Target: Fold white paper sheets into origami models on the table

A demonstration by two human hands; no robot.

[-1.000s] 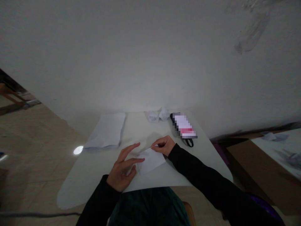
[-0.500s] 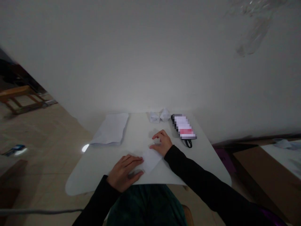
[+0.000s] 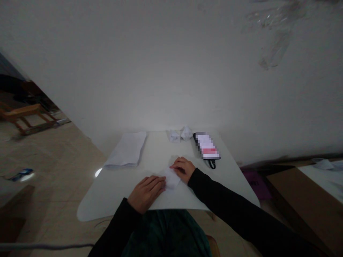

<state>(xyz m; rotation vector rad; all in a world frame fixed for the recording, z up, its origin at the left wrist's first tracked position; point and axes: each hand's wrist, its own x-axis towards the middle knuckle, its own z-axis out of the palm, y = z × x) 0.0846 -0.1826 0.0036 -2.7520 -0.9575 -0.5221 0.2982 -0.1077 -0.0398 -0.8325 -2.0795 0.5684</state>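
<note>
A small folded piece of white paper [image 3: 173, 180] lies near the table's front edge, between my hands. At its left side is my left hand [image 3: 147, 192], fingers together and thumb drawn in against them, holding the paper's edge. My right hand [image 3: 184, 169] pinches the paper's upper right edge between thumb and fingertips. The fingers cover parts of both edges, so the exact folds there are hidden.
On the white table [image 3: 107, 192], a stack of white paper [image 3: 127, 149] lies at the left. Two folded paper shapes [image 3: 186, 133] stand by the wall. A phone [image 3: 207, 146] with a black strap lies right of them. A cardboard box [image 3: 305, 200] is beyond the table's right side.
My right thumb and fingers, apart before, have closed into a pinch on the paper. My left thumb has come in to its fingers. The paper looks smaller. The view has shifted slightly.
</note>
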